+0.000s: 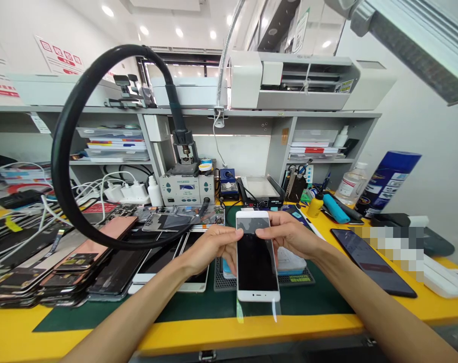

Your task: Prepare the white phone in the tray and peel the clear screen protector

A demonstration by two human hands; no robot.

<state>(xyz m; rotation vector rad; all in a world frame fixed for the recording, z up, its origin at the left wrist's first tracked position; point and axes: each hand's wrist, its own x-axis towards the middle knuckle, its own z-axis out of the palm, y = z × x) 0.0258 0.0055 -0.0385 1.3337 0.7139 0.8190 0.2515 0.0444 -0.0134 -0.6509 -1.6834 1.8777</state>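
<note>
A white smartphone point(257, 262) with a black screen is held up in front of me, over the green mat point(315, 302). My left hand point(221, 243) grips its left edge, with the thumb pressed on the glass near the top. On the opposite edge my right hand point(287, 233) grips too, its thumb also on the upper screen. Clear film point(264, 311) with a yellow-green tab sticks out below the phone's bottom end. Behind the phone, partly hidden, lie a pale blue-and-white case point(292, 261) and a dark perforated pad point(308, 277).
Stacked phone parts point(66, 267) and more phones point(168, 259) lie to the left. A thick black hose point(57, 146) arches from the soldering-type station point(187, 189). To the right are a black tablet point(372, 262), a blue spray can point(389, 181) and a clear bottle point(351, 184). A lamp point(410, 45) hangs overhead.
</note>
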